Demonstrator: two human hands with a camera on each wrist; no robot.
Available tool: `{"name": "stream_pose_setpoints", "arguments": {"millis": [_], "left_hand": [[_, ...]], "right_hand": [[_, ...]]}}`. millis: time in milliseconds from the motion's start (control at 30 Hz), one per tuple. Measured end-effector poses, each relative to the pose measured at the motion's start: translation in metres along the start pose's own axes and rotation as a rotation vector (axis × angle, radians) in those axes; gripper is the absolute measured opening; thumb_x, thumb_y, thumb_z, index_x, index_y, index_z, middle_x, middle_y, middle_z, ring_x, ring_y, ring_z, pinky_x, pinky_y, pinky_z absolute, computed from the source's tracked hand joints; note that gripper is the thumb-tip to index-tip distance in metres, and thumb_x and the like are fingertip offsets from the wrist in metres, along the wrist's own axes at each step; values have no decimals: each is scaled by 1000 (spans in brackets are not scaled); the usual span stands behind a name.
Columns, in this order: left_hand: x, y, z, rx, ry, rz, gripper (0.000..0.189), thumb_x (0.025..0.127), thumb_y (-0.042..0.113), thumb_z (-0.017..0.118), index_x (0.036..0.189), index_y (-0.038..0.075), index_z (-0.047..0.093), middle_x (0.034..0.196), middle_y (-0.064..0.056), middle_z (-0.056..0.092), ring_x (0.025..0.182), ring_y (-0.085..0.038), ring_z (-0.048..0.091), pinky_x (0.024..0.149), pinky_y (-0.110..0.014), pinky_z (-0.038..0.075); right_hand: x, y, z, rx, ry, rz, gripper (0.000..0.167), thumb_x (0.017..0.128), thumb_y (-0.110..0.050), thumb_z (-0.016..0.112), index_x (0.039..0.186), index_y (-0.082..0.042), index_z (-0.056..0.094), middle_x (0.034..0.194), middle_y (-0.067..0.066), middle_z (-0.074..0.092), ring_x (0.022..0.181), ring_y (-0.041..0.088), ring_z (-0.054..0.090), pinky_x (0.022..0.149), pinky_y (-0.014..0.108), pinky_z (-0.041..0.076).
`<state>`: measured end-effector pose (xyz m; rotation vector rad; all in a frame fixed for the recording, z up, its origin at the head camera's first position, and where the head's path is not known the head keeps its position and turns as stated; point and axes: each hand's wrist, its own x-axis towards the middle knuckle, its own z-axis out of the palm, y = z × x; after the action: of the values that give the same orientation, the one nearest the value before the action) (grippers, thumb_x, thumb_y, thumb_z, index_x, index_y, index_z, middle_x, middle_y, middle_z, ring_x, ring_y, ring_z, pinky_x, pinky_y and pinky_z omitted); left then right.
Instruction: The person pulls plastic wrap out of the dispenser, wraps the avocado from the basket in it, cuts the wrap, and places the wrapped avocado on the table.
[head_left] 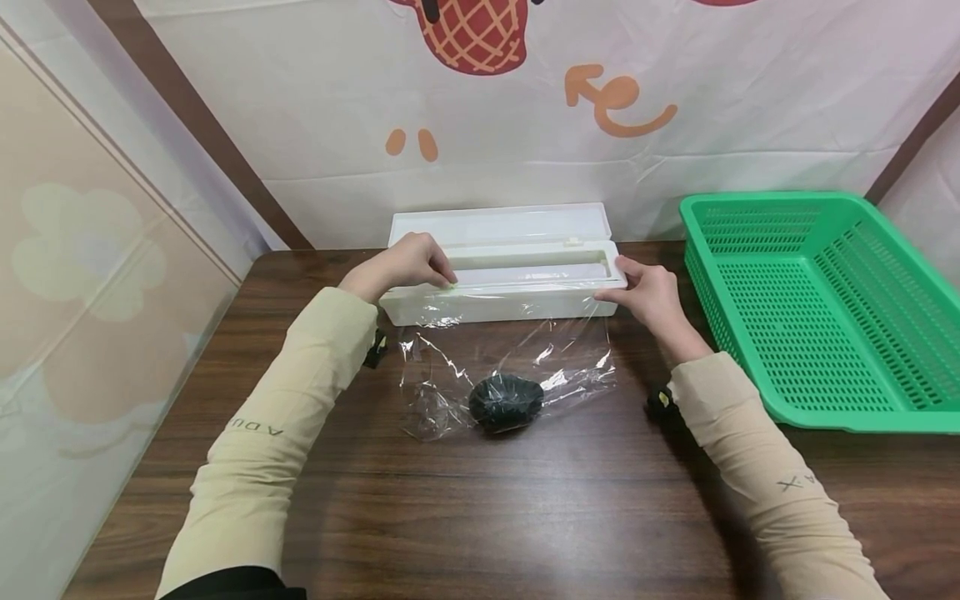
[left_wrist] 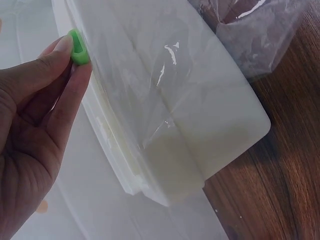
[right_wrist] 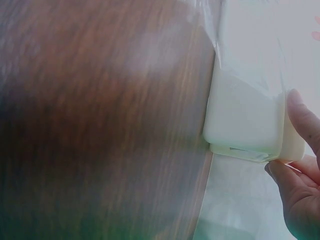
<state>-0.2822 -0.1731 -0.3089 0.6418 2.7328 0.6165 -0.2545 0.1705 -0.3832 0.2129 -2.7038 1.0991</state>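
Head view: left hand (head_left: 408, 265) pinches green slider (left_wrist: 80, 49) at white box (head_left: 502, 308) edge; right hand (head_left: 654, 298) grips box end. Film (head_left: 573, 377) drapes over dark lump (head_left: 506, 404) on table (head_left: 487, 517); slack might cause bunching.

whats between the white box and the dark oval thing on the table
A sheet of clear plastic film lies there over the wooden table, running from the white box to the dark oval thing; the head view shows it.
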Motion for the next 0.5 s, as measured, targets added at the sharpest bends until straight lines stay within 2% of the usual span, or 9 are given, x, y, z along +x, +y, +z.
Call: {"name": "stream_pose_setpoints", "arguments": {"millis": [167, 500], "left_hand": [[-2, -1, 0, -3, 3, -20, 7, 77, 6, 71, 83, 4, 73, 78, -7, 70, 75, -18, 62, 72, -33, 49], [-6, -2, -1, -5, 11, -10, 8, 77, 5, 71, 84, 2, 73, 78, -9, 70, 74, -19, 62, 72, -35, 49]], "right_hand": [[0, 0, 0, 1, 1, 1, 64, 64, -24, 82, 120, -4, 59, 119, 16, 57, 102, 31, 58, 81, 41, 47], [0, 0, -1, 0, 0, 8, 64, 64, -24, 82, 120, -3, 59, 119, 16, 56, 103, 31, 58, 82, 41, 47]]}}
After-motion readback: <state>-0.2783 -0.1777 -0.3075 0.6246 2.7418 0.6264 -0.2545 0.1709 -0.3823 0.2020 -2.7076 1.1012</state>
